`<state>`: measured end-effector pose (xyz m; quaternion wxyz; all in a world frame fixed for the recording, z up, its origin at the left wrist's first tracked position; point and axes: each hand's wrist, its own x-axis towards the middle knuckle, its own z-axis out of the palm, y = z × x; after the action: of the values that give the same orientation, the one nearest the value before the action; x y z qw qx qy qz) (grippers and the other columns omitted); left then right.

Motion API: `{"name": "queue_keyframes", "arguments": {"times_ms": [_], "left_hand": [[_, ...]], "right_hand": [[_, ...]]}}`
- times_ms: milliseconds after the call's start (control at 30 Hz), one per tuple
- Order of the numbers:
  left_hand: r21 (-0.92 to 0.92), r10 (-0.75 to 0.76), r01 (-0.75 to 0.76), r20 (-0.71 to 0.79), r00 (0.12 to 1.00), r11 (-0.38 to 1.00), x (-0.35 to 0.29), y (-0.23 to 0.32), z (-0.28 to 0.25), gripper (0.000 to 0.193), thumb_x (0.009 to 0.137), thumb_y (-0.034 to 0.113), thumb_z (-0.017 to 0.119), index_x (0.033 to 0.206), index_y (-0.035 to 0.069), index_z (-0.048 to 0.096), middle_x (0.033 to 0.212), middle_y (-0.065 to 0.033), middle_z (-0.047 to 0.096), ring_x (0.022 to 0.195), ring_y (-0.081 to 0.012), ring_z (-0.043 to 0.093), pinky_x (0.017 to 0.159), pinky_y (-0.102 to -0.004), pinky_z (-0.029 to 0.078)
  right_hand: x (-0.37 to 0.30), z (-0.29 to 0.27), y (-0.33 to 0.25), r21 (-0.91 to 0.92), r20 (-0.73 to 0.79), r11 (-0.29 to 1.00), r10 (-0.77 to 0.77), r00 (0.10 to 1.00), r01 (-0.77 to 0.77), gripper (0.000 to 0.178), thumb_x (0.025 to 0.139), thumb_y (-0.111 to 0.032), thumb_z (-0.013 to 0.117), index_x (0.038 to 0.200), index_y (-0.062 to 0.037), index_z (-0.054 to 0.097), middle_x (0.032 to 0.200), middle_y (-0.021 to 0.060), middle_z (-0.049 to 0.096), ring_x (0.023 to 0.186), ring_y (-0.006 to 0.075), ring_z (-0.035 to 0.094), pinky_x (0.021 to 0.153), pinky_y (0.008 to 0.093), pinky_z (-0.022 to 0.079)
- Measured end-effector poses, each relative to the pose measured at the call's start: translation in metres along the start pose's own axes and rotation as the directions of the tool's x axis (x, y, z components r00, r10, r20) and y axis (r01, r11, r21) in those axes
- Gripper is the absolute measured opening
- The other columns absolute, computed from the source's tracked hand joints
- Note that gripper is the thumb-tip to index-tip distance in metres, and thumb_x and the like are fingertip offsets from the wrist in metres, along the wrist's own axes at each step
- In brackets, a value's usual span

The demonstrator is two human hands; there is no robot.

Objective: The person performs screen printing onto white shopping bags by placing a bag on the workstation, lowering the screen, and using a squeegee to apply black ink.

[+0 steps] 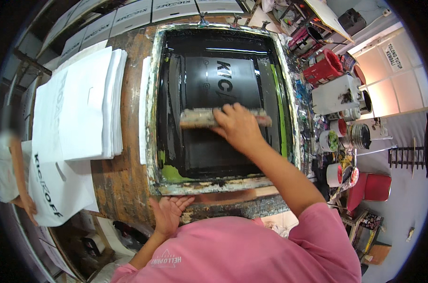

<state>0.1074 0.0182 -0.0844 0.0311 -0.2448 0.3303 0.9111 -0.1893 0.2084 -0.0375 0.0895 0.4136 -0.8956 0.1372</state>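
Observation:
My right hand grips a squeegee, a long wooden-backed bar lying crosswise on the screen. Black ink covers most of the mesh, and dark lettering shows on the part beyond the squeegee. Around it runs the paint-crusted frame of the printing screen, with strips of green along the inner edges. At the frame's near left corner, my left hand is palm up with its fingers spread, close to or touching the frame's lower edge; contact is hard to tell.
Left of the screen, a thick stack of white printed bags lies on the stained wooden table. A co-worker holds a printed white bag there. Ink tubs, a red bucket and a white jerrycan crowd the right side. Clamps stand at the far edge.

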Motion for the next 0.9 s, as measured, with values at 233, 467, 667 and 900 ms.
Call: {"name": "queue_keyframes", "arguments": {"times_ms": [233,467,667,900], "left_hand": [[0.046,-0.032,0.029,0.073,0.997,0.999,0.004,0.006,0.002,0.121,0.081,0.093,0.037,0.15,-0.006,0.03,0.149,-0.0249,0.047,0.138,-0.0384,0.05,0.118,-0.0584,0.038],[-0.007,0.025,-0.025,-0.01,1.0,1.0,-0.004,-0.012,-0.024,0.125,0.076,0.097,0.036,0.157,0.002,0.028,0.155,-0.0219,0.046,0.139,-0.038,0.05,0.115,-0.0597,0.04],[-0.164,0.113,-0.066,0.297,0.948,0.984,0.003,-0.013,-0.036,0.104,0.085,0.09,0.032,0.146,0.01,0.054,0.149,-0.0185,0.055,0.139,-0.039,0.05,0.118,-0.0622,0.035],[-0.129,0.141,-0.097,0.394,0.908,0.987,0.014,-0.011,-0.034,0.104,0.088,0.089,0.028,0.148,0.008,0.053,0.146,-0.0245,0.056,0.139,-0.0431,0.049,0.12,-0.0628,0.031]], "right_hand": [[0.136,0.037,0.112,-0.101,-0.124,0.995,-0.017,0.992,0.004,0.033,0.091,-0.042,0.071,0.104,-0.0114,0.066,0.1,0.0088,0.066,0.097,0.0321,0.066,0.076,0.0469,0.057],[0.195,0.005,0.144,-0.025,0.08,0.999,-0.032,0.996,0.034,0.045,0.097,-0.056,0.058,0.108,-0.0137,0.07,0.095,0.0148,0.073,0.095,0.0378,0.07,0.078,0.0515,0.055],[0.154,0.024,0.12,-0.124,-0.044,0.992,-0.034,0.998,0.028,0.041,0.096,-0.053,0.06,0.105,-0.0144,0.068,0.093,0.0118,0.071,0.091,0.0341,0.071,0.075,0.049,0.056],[0.007,-0.026,0.014,-0.032,0.103,0.999,0.02,0.995,-0.017,0.037,0.092,-0.044,0.069,0.101,-0.0089,0.059,0.089,0.0114,0.068,0.084,0.0335,0.069,0.068,0.048,0.054]]}}
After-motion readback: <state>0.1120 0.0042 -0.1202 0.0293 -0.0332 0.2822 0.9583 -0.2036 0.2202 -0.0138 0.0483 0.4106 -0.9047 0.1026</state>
